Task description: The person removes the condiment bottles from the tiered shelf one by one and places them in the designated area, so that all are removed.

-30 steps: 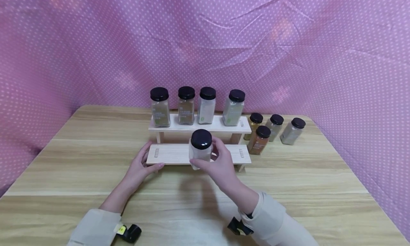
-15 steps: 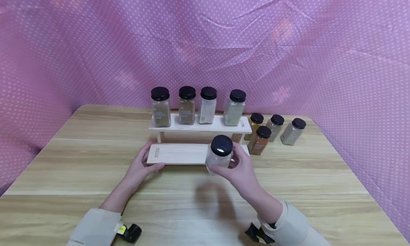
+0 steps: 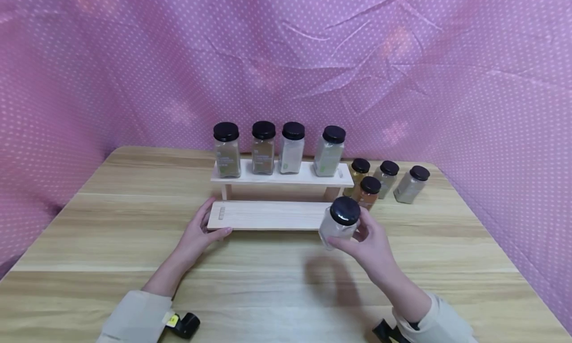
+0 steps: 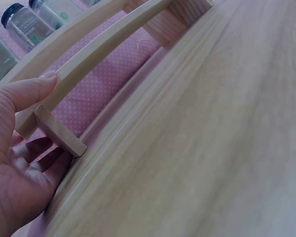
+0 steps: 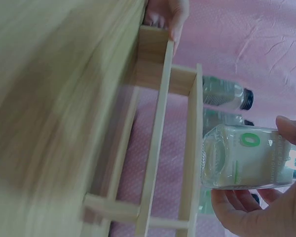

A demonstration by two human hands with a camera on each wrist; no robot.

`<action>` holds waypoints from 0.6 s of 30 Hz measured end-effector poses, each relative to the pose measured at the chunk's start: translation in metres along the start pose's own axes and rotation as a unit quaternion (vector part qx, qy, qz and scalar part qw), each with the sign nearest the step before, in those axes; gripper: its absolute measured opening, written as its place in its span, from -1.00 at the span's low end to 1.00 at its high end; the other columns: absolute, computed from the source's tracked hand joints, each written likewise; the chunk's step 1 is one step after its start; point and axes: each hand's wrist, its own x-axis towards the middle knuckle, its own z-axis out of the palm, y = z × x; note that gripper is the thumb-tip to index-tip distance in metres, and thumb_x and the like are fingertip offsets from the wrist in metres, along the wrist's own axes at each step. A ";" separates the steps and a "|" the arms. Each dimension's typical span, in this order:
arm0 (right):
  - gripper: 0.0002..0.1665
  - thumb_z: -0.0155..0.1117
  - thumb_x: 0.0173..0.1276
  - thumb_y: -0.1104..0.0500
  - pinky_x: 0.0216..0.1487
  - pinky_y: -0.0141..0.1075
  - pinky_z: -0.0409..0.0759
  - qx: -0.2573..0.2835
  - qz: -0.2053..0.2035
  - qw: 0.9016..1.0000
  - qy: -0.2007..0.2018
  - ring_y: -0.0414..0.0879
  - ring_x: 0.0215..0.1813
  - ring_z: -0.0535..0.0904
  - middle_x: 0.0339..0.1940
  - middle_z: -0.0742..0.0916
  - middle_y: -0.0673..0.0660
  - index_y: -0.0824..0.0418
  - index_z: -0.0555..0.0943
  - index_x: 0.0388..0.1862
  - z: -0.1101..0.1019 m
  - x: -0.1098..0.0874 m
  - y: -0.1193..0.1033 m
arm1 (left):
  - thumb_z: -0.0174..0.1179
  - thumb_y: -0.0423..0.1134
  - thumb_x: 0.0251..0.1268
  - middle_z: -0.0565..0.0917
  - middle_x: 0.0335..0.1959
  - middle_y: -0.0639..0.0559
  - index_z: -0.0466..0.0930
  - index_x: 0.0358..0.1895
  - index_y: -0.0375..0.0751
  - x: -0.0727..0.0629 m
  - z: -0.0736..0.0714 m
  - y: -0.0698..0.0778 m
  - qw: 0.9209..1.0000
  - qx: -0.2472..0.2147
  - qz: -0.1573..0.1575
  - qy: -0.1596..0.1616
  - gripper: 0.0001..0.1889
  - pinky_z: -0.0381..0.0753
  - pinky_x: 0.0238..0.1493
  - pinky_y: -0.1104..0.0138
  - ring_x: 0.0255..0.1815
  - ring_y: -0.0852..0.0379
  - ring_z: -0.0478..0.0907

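My right hand (image 3: 373,243) grips a clear spice jar (image 3: 336,230) with a black lid and pale contents, thumb on one side and fingers on the other. It is held in the air, overlapping the right end of the lower shelf in the head view. The jar's glass base and a green mark show in the right wrist view. My left hand (image 3: 195,234) holds the left end of a two-step wooden rack (image 3: 268,215). In the left wrist view its thumb (image 4: 37,91) lies on the board's edge, with the other fingers behind the leg.
Several black-lidded jars stand on the upper step, among them a brown one (image 3: 263,152) and a pale one (image 3: 329,154). Right of the rack, more jars are on the table (image 3: 447,253), including an orange-red one (image 3: 368,194). A pink dotted cloth (image 3: 286,60) hangs behind.
My right hand has carried the jar rightward and a little nearer, from over the middle of the lower shelf to its right end. The left hand keeps its hold on the rack.
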 end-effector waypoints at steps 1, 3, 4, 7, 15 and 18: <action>-0.28 0.39 -0.20 0.43 -0.04 -0.28 0.40 -0.001 0.002 1.000 0.001 -0.07 -0.08 0.46 -0.06 0.53 0.15 0.27 0.39 0.04 -0.003 -0.001 0.002 | 0.30 -0.32 -0.11 0.17 0.22 -0.28 -0.18 0.33 -0.19 0.000 0.000 0.000 1.000 0.000 0.001 0.000 -0.04 0.22 0.07 0.18 0.18 -0.08 0.13; -0.28 0.39 -0.21 0.43 -0.07 -0.32 0.41 -0.007 0.010 1.000 0.007 -0.10 -0.09 0.46 -0.07 0.54 0.17 0.28 0.39 0.04 -0.007 -0.003 0.005 | 0.30 -0.32 -0.11 0.16 0.22 -0.28 -0.19 0.34 -0.19 0.000 0.000 0.000 1.000 0.000 -0.001 0.001 -0.03 0.18 0.09 0.14 0.19 -0.09 0.12; -0.28 0.39 -0.21 0.44 -0.08 -0.34 0.42 -0.010 0.015 1.000 0.010 -0.11 -0.10 0.47 -0.07 0.54 0.18 0.29 0.39 0.04 -0.010 -0.004 0.007 | 0.30 -0.32 -0.11 0.15 0.23 -0.28 -0.19 0.34 -0.19 0.000 0.000 0.000 1.000 0.000 -0.002 0.000 -0.03 0.18 0.08 0.13 0.19 -0.09 0.12; -0.28 0.39 -0.22 0.45 -0.12 -0.37 0.44 -0.017 0.024 0.999 0.022 -0.14 -0.14 0.48 -0.10 0.55 0.21 0.32 0.39 0.03 -0.016 -0.006 0.010 | 0.31 -0.31 -0.12 0.16 0.23 -0.27 -0.18 0.34 -0.17 -0.001 0.000 0.000 1.000 0.001 -0.004 0.000 -0.03 0.22 0.07 0.17 0.19 -0.07 0.12; -0.29 0.40 -0.20 0.42 -0.21 -0.38 0.48 -0.046 0.040 0.997 0.040 -0.19 -0.19 0.50 -0.15 0.56 0.18 0.34 0.38 0.04 -0.036 -0.010 0.018 | 0.31 -0.31 -0.12 0.16 0.23 -0.26 -0.18 0.34 -0.17 -0.001 0.000 0.000 1.000 0.001 -0.004 0.002 -0.03 0.24 0.05 0.20 0.19 -0.07 0.13; -0.32 0.40 -0.18 0.40 -0.23 -0.41 0.47 -0.058 0.045 0.996 0.050 -0.23 -0.21 0.50 -0.20 0.58 0.07 0.35 0.38 0.01 -0.044 -0.011 0.022 | 0.31 -0.32 -0.12 0.16 0.23 -0.26 -0.18 0.34 -0.17 -0.001 0.000 0.000 1.000 -0.003 -0.005 0.002 -0.03 0.25 0.05 0.18 0.18 -0.07 0.13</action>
